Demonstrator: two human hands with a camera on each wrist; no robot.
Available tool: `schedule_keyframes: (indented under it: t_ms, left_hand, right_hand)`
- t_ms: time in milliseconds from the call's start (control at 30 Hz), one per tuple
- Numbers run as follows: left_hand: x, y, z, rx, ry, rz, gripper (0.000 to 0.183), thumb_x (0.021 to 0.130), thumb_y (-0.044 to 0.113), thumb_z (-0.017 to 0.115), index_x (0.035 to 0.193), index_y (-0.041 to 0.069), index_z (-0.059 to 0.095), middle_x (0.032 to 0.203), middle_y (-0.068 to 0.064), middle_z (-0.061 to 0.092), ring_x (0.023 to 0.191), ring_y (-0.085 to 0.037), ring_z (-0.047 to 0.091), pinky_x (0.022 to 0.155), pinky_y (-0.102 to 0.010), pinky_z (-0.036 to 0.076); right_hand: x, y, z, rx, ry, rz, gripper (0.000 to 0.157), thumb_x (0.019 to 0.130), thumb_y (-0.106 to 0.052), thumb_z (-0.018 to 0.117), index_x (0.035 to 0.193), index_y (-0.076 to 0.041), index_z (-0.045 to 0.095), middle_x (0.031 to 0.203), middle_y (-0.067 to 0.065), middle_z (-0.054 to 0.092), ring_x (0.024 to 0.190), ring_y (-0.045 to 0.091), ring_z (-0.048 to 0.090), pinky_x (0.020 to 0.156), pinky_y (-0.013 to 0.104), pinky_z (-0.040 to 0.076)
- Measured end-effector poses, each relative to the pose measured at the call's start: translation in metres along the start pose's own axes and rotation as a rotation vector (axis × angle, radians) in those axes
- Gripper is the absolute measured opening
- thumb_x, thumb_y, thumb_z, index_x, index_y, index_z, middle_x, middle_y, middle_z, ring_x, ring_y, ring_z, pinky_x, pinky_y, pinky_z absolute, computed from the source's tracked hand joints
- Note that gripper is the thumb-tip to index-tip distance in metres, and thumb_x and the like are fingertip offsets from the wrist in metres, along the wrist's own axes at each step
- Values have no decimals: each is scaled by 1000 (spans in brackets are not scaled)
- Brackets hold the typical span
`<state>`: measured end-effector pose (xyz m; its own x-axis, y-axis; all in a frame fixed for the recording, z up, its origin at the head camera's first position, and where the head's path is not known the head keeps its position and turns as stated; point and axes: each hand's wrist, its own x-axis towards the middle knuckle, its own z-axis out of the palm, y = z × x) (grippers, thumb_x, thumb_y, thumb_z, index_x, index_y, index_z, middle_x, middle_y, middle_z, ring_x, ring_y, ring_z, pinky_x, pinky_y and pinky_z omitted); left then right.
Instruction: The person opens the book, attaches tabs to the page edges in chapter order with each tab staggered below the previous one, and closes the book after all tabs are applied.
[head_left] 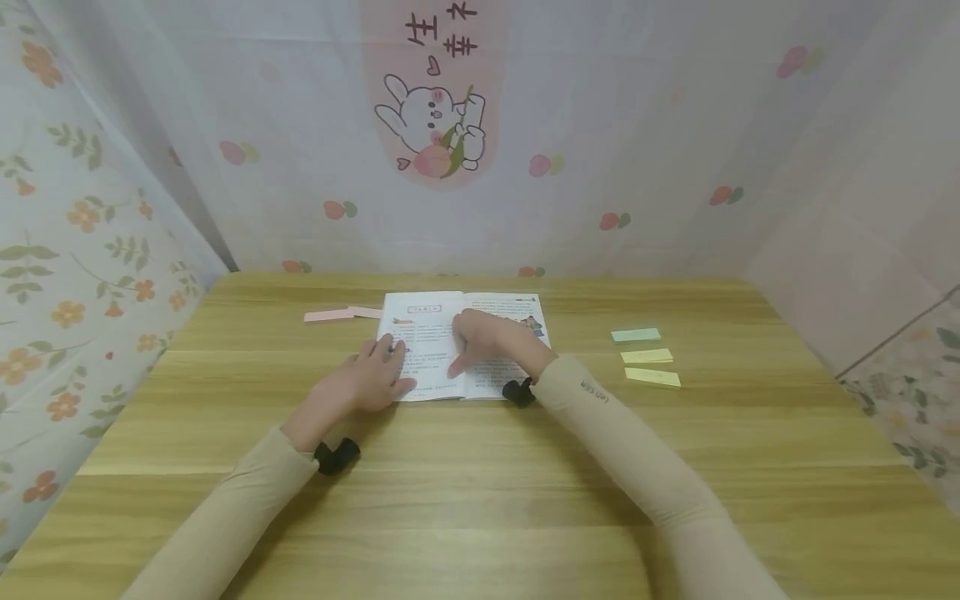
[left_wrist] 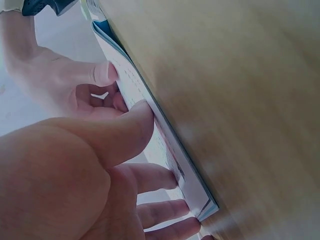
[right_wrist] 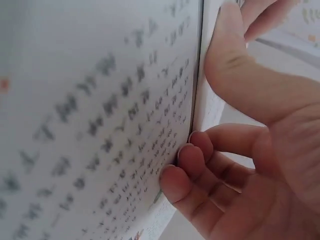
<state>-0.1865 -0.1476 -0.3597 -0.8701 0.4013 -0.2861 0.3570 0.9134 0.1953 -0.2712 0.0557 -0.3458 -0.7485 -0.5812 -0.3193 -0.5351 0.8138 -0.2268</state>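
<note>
An open book with printed text and small coloured drawings lies flat on the wooden table. My left hand rests on the lower left of its left page, fingers spread and thumb out towards the middle. Over the centre fold is my right hand, its bent fingertips touching the paper along the gutter. In the right wrist view the fingers curl at the fold, beside a page of text, with the thumb stretched out above them. The left wrist view has the left thumb lying across the page near the book's edge.
Two pink paper strips lie left of the book, one reaching its edge. To the right are a green strip and two yellow strips. A printed curtain hangs behind the table.
</note>
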Motion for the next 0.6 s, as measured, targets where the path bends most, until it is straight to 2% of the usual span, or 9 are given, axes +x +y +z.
schedule_keyframes:
  t_ms: [200, 367, 467, 600]
  left_hand:
    - [1, 0, 1, 1, 4, 0, 68, 109, 35, 41, 155, -11, 21, 161, -34, 13, 146, -53, 15, 112, -66, 26]
    - [0, 0, 1, 4, 3, -2, 68, 109, 35, 41, 155, -11, 21, 160, -34, 14, 145, -53, 16, 112, -66, 27]
    - [-1, 0, 0, 4, 1, -2, 68, 108, 35, 42, 154, -11, 22, 160, -35, 14, 145, -54, 16, 113, -65, 27]
    - [-2, 1, -1, 7, -1, -3, 68, 108, 35, 42, 154, -12, 22, 160, -35, 14, 145, -54, 16, 112, -66, 27]
  right_hand:
    - [-1, -8, 3, -63, 12, 50, 46, 80, -41, 85, 95, -1, 66, 86, 5, 58, 79, 18, 51, 86, 31, 49]
    - [-8, -9, 1, -40, -35, 16, 49, 79, -40, 85, 99, 0, 64, 94, 6, 58, 83, 18, 50, 84, 30, 48]
    - [-12, -7, 4, -14, -34, -9, 62, 78, -40, 85, 113, 4, 61, 107, 11, 58, 92, 20, 52, 89, 31, 48]
    - [-17, -8, 11, 11, 6, 3, 77, 81, -41, 82, 132, 9, 52, 120, 18, 56, 102, 24, 52, 97, 35, 46]
